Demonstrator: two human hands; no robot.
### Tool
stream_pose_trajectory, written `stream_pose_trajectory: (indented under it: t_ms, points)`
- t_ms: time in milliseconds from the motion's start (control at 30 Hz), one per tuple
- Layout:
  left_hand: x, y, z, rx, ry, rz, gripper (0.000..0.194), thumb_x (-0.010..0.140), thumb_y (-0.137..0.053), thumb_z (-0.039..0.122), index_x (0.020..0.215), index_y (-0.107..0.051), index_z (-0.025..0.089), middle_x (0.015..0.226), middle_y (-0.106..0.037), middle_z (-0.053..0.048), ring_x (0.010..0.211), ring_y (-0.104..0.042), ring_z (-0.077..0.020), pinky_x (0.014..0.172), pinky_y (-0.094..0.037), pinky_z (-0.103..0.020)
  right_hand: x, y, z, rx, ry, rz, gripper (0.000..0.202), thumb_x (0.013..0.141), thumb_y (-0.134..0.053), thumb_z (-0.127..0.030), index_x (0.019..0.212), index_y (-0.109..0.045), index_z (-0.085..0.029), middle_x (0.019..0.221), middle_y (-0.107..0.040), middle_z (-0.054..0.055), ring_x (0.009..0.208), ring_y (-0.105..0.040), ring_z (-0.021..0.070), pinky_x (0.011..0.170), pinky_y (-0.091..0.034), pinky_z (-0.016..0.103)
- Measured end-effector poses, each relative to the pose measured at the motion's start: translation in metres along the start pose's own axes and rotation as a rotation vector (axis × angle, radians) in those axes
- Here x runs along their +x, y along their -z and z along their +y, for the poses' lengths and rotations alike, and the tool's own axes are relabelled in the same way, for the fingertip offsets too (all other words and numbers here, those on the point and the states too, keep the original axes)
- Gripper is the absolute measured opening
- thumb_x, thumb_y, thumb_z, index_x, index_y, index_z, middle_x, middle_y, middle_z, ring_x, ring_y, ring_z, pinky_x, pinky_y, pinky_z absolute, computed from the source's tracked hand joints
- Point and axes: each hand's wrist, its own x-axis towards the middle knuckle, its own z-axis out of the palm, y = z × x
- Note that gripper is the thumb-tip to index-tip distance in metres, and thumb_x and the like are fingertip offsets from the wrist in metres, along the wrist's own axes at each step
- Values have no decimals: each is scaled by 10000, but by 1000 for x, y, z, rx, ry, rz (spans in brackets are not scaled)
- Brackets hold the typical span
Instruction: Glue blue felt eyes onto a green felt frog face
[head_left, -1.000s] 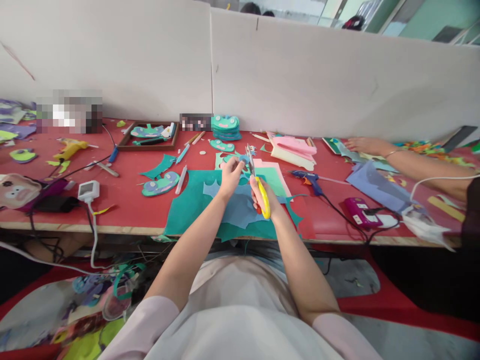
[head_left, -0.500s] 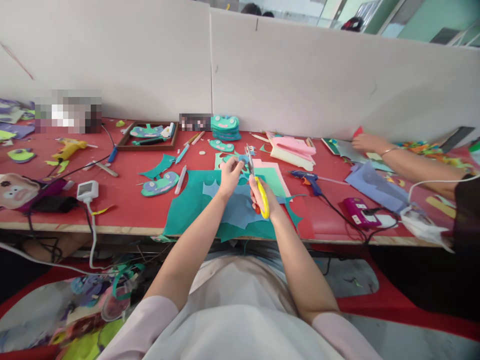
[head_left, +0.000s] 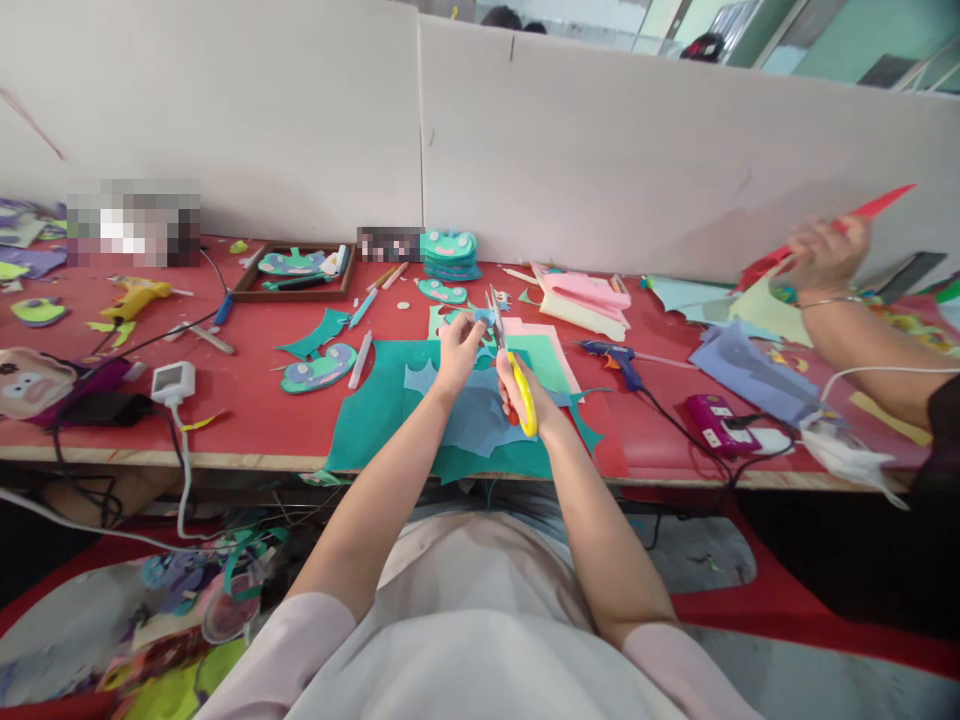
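My right hand (head_left: pixel 519 393) is closed round the yellow handles of a pair of scissors (head_left: pixel 530 405), whose blades point away from me. Pinched in my left hand (head_left: pixel 460 346) is a small blue felt piece (head_left: pixel 484 317), right beside the blades. Below both hands lies a jagged blue-grey felt sheet (head_left: pixel 480 420) on a larger teal felt sheet (head_left: pixel 375 410). To the left rest a teal felt face shape with blue-grey spots (head_left: pixel 321 368) and a white pen (head_left: pixel 361 360). Farther back stands a stack of teal felt faces (head_left: pixel 451 256).
A brown tray (head_left: pixel 295 296) holds a felt face and pens. Pink felt (head_left: pixel 585 293), a blue glue gun (head_left: pixel 616 360) and a purple power socket (head_left: pixel 718 425) lie to the right. A co-worker's hand (head_left: pixel 831 255) holds red felt (head_left: pixel 885 203). A yellow glue gun (head_left: pixel 139 297) lies left.
The co-worker's hand at the right has risen, lifting red felt off the table. My hands stay almost in place, with the blue piece and scissors shifted only slightly.
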Motion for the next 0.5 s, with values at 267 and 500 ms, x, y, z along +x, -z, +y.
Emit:
stream_pose_trajectory:
  t_ms: [267, 500]
  points:
    - [0, -1, -1, 1, -4, -11, 232, 802, -582, 332, 652, -478, 189, 582, -517, 34, 548, -505, -80, 546, -400, -219, 0, 0, 0, 1, -5, 24, 489, 833, -322, -648, 1040, -486, -236, 649, -487, 11, 495, -526, 151, 409, -415, 293]
    - [0, -1, 0, -3, 3, -11, 245, 800, -585, 332, 639, -468, 188, 574, -510, 36, 533, -492, -77, 534, -398, -217, -1, 1, 0, -40, 18, 17, 497, 846, -294, -642, 1052, -483, -231, 658, -498, 16, 514, -542, 162, 430, -431, 303]
